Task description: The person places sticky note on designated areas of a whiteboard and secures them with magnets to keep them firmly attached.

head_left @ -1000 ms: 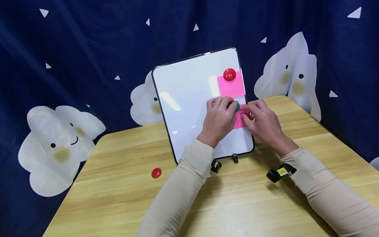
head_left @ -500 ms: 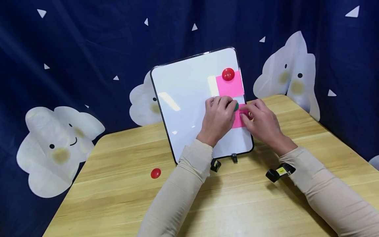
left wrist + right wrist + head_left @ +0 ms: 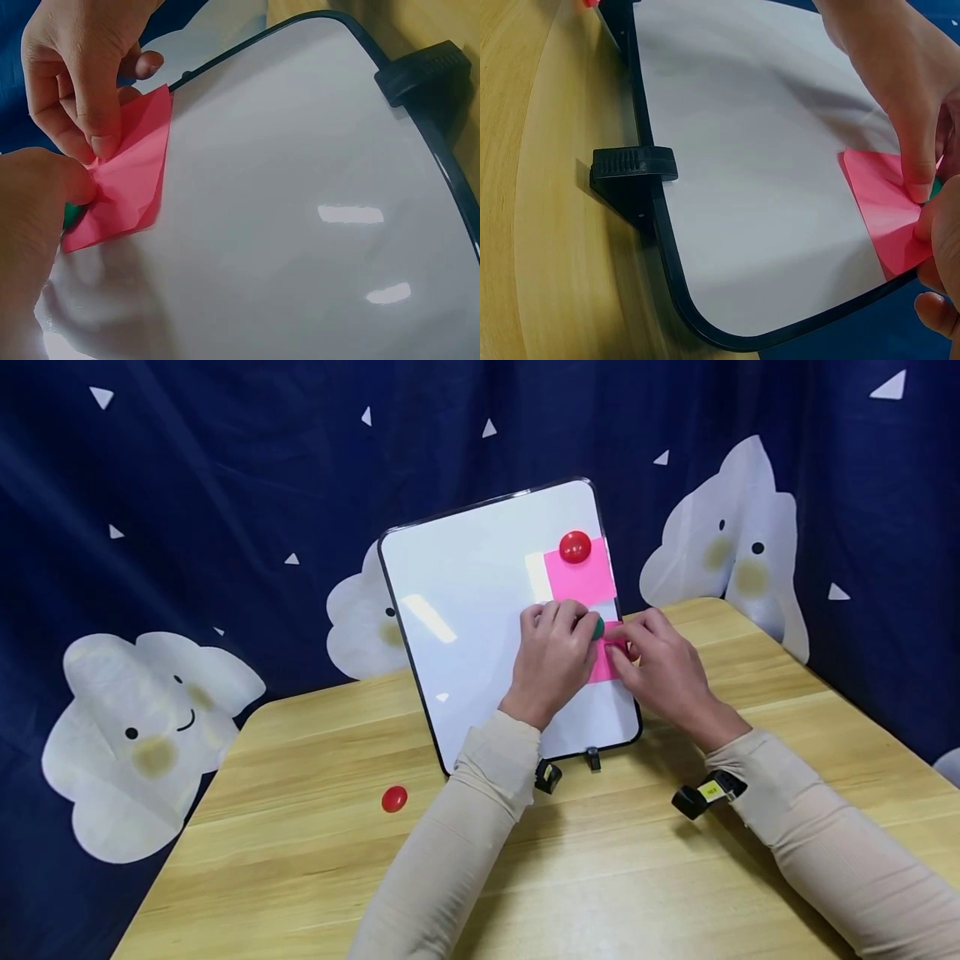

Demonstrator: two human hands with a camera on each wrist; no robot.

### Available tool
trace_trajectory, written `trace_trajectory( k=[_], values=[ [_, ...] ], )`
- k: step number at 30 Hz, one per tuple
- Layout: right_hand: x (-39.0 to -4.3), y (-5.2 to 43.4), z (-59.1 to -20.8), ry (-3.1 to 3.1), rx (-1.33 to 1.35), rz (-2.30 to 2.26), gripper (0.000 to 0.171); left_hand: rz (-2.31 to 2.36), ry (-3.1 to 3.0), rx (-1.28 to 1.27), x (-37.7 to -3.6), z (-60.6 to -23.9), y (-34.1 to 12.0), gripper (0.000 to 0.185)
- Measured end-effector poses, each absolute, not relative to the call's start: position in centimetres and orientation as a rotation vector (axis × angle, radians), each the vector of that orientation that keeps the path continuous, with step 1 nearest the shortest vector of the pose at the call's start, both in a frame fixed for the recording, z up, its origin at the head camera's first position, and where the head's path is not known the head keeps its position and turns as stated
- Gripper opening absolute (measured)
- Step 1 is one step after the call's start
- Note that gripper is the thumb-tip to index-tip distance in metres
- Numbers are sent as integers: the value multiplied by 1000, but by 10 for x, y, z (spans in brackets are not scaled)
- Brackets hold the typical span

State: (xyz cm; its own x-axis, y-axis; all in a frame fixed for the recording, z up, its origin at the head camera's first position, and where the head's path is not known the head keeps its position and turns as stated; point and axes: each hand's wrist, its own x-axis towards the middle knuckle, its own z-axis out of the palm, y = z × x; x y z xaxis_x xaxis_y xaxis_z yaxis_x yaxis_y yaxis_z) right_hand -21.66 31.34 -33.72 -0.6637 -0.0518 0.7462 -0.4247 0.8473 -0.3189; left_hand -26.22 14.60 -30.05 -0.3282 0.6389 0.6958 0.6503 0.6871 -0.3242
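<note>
A whiteboard (image 3: 480,585) with a black frame stands tilted on the table. My left hand (image 3: 551,660) grips a green round magnet (image 3: 598,627) against the top of the lower pink sticky note (image 3: 606,670), its thumb on the paper. From the other side, my right hand (image 3: 667,668) pinches that note by its right part, thumb and index finger close to the magnet. In the left wrist view the note (image 3: 135,184) looks creased, with its lower edge lifted a little off the board. Fingers hide most of the magnet (image 3: 935,188) in the right wrist view.
Higher on the board, a red round magnet (image 3: 575,547) sits on another pink sticky note (image 3: 581,581). A second red magnet (image 3: 394,799) lies on the wooden table (image 3: 315,852), left of the board. Black feet (image 3: 634,163) support the board's lower edge. A dark blue curtain (image 3: 247,460) hangs behind.
Both hands keep their places at the lower note and the green magnet. The head view has shifted very slightly; nothing else has visibly moved.
</note>
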Motion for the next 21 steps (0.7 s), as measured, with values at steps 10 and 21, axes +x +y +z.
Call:
trace_trajectory(
  k=[10,21],
  values=[
    [-217,309,-336,-2227,351,612,16,-62,-2075,-992,-259,-299,140,31],
    [-214,313,-336,-2179,338,664,14,-100,-2090,-1007,-252,-292,119,26]
  ],
)
